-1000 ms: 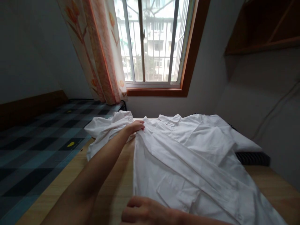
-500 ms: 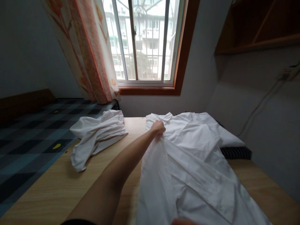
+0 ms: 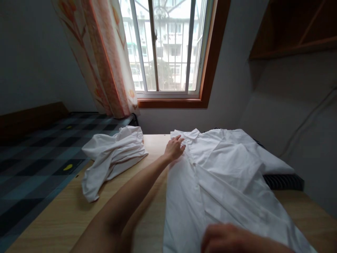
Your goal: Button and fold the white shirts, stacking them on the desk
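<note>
A white shirt lies spread over the right half of the wooden table, its collar at the far end and a sleeve folded diagonally across its front. My left hand rests near the collar on the shirt's left edge, fingers apart and holding nothing. Low in the view, my right hand is over the lower part of the shirt, blurred by motion; its fingertips cannot be made out. On the left of the table sits a crumpled white cloth.
The wooden table borders a bed with a checked cover on the left. A dark ribbed item lies beneath white fabric at the right. Beyond stand a curtain and a window; a wooden shelf hangs upper right.
My left hand has let go of the shirt near the collar and spread its fingers. My right hand has come further into view from the bottom edge. The view has shifted slightly.
</note>
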